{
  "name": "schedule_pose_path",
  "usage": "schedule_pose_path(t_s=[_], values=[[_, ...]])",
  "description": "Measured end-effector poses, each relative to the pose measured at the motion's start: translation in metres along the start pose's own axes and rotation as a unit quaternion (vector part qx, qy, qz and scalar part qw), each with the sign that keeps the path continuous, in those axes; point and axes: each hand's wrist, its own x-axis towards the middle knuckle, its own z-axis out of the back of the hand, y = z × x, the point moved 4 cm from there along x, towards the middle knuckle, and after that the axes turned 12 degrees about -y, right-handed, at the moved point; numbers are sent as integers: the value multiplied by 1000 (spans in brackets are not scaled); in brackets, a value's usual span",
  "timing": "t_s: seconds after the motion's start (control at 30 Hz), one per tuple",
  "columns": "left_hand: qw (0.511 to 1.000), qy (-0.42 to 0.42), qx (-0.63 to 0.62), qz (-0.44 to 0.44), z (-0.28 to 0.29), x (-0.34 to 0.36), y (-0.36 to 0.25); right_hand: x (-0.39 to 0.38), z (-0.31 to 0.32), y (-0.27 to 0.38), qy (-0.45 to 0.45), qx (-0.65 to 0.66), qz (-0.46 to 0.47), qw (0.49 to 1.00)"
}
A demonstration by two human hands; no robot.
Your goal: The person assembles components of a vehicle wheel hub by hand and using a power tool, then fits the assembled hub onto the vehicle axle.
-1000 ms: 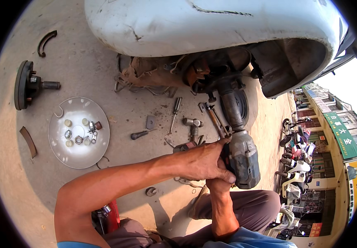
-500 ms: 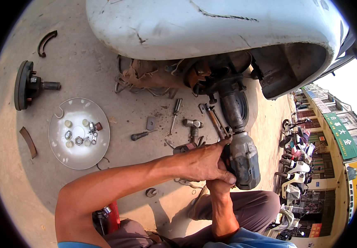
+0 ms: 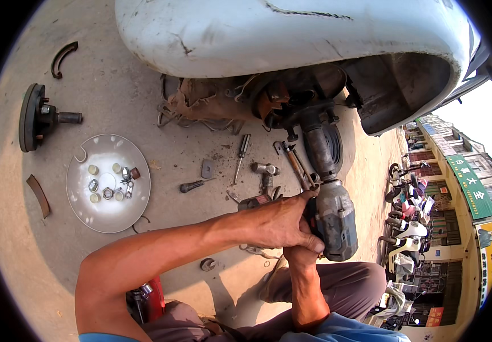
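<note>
Both hands (image 3: pixel 291 225) clenched on impact wrench (image 3: pixel 331 214) over concrete ground (image 3: pixel 143 102) littered with tools, outdoors

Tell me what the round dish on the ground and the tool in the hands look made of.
Round dish: likely bare metal, dull silver sheen, shallow pressed shape. Power tool under both hands: grey housing, probably plastic and grimy; its long dark socket looks like steel.
</note>
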Motion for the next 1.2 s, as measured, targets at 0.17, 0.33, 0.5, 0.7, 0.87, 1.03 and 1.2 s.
schedule_pose_path(t_s=[0.17,0.33,0.5,0.7,0.87,1.03,1.2], values=[[1000,10,-5,25,-1,0,6,-1,-17,18,-6,8,-17,1000],[1000,5,-14,-4,-2,1,0,3,14,-12,-36,120,-25,992],[1000,3,-12,16,-1,0,9,0,-22,23,-18,2,9,1000],[1000,7,-6,19,-1,0,7,0,-15,17,-15,-61,41,997],[1000,11,-2,18,3,-2,-7,1,-5,8,-19,-67,33,997],[1000,-1,-12,10,-2,1,7,2,4,-4,-8,-42,-3,999],[1000,-12,-12,-8,-3,1,8,2,2,-2,10,-93,24,995]])
